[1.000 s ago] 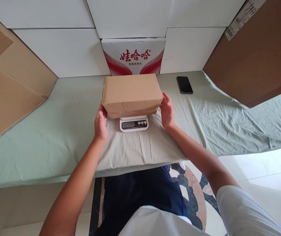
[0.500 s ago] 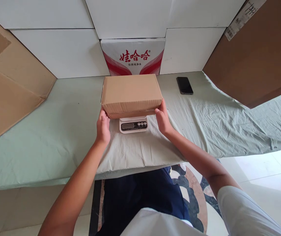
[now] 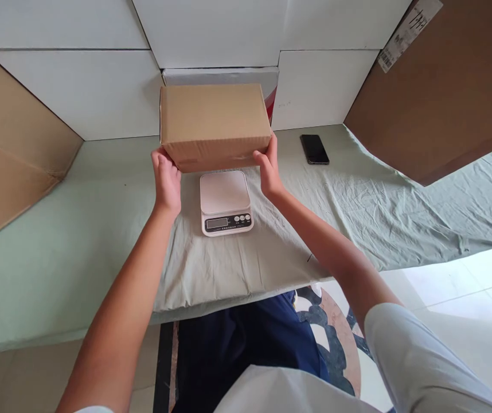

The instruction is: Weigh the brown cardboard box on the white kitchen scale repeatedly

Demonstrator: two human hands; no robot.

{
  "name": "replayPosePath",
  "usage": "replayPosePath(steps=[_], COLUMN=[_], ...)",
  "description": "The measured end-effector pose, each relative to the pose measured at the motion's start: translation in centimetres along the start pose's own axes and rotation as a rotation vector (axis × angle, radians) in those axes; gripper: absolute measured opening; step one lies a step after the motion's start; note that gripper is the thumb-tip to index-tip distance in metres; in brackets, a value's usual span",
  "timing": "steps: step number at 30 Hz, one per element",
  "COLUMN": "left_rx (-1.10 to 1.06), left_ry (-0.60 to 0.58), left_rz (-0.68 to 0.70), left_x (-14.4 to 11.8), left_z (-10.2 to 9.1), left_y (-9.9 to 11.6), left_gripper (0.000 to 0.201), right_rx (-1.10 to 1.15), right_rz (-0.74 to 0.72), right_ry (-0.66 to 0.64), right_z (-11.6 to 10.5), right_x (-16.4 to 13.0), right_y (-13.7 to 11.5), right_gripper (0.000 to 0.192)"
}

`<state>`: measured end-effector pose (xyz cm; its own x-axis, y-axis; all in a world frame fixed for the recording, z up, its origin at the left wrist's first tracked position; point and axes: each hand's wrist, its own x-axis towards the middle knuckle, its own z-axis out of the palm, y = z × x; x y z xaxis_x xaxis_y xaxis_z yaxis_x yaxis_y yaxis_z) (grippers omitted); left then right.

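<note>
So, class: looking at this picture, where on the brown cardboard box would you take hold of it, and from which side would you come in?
Grip the cardboard box at its two short ends, low down near the bottom edge, coming in from left and right at once. It is wide, flat-sided and has no handle, so one hand probably cannot span it. The left hand and right hand hold it this way, above the scale.

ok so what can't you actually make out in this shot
- Scale display, head view: digits too small to read.
- Printed carton at the wall: lettering hidden behind the cardboard box.
- Left hand and right hand: fingers under the box are hidden.
- Label on the brown board: cut off by the top edge, print too small.
</note>
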<state>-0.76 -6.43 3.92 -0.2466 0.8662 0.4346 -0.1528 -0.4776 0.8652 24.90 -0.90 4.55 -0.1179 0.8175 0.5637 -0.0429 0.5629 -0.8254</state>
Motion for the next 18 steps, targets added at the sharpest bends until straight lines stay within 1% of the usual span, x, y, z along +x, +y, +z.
replayPosePath(steps=[3,6,8,10,12,15,18], left_rx=[-0.001,0.031,0.060,0.076,0.068,0.041,0.026], left_ry=[0.074,0.141,0.141,0.126,0.130,0.152,0.150], left_rz=[-0.096,-0.209,-0.232,-0.229,-0.220,-0.218,-0.221], left_x=[1.8,2.1,2.0,1.9,1.9,1.9,2.0], left_z=[-0.2,-0.5,-0.7,-0.8,-0.8,-0.5,-0.3], left_y=[-3.2,-5.8,-6.9,-7.3,-7.2,-6.8,-6.6], left_gripper=[0.069,0.081,0.085,0.087,0.088,0.088,0.084], right_rx=[0.015,0.008,-0.015,-0.026,-0.026,-0.023,-0.003], right_rz=[0.054,0.133,0.166,0.188,0.204,0.218,0.226], right_ry=[0.039,0.077,0.092,0.092,0.085,0.080,0.083], right_z=[1.0,1.4,1.4,1.4,1.4,1.5,1.6], right_x=[1.9,2.4,2.1,1.7,1.5,1.4,1.3], right_y=[2.3,4.6,5.7,6.3,6.4,6.0,5.4], right_gripper=[0.086,0.088,0.090,0.092,0.093,0.093,0.091])
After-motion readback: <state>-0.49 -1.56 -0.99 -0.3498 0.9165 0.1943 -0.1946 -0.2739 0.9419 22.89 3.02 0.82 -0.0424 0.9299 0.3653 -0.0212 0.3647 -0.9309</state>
